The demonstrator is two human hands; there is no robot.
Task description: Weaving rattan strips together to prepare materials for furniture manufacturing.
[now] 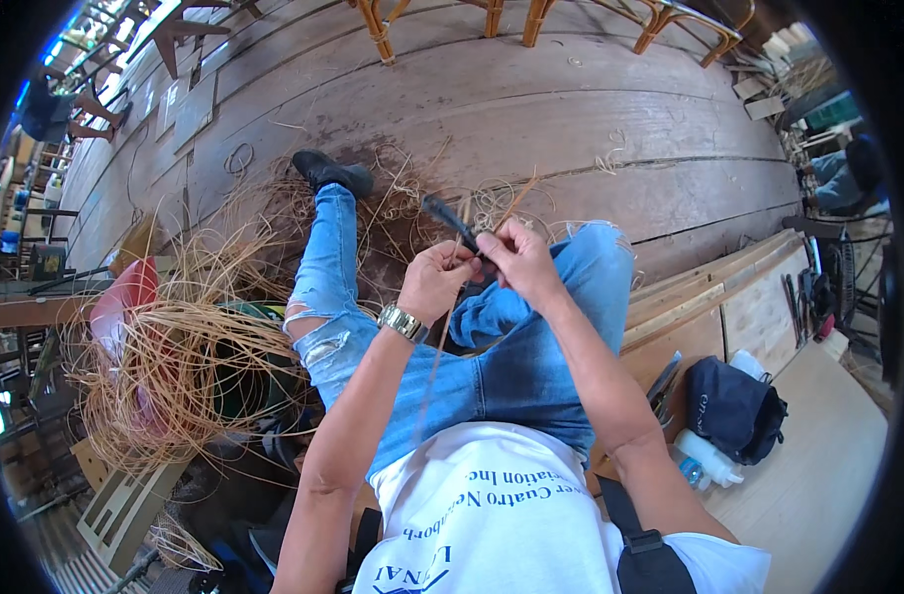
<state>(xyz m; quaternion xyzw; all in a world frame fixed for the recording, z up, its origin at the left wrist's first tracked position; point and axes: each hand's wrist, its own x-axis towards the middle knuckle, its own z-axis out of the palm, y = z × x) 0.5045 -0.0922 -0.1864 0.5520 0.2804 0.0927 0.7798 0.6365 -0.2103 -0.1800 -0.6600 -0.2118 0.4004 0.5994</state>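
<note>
Above my lap my two hands come close together, fingers closed. My left hand (435,284), with a gold-coloured watch (402,322) at its wrist, pinches a thin cane strip (435,371) that trails down over my jeans. My right hand (523,259) grips a dark, slim tool (447,216) whose thick black end sticks out to the upper left. Its other end is hidden by the fingers, so I cannot tell its exact kind. Behind the hands, curled shavings and loose strips (398,188) lie on the wooden floor near my black shoe (335,175).
At left a big tangle of cane strips (190,361) spills over a red thing (123,302). On the wooden bench at right lie a dark blue bag (731,408), a white bottle (707,457) and scissors-like tools (662,384). Cane furniture legs (378,35) stand ahead.
</note>
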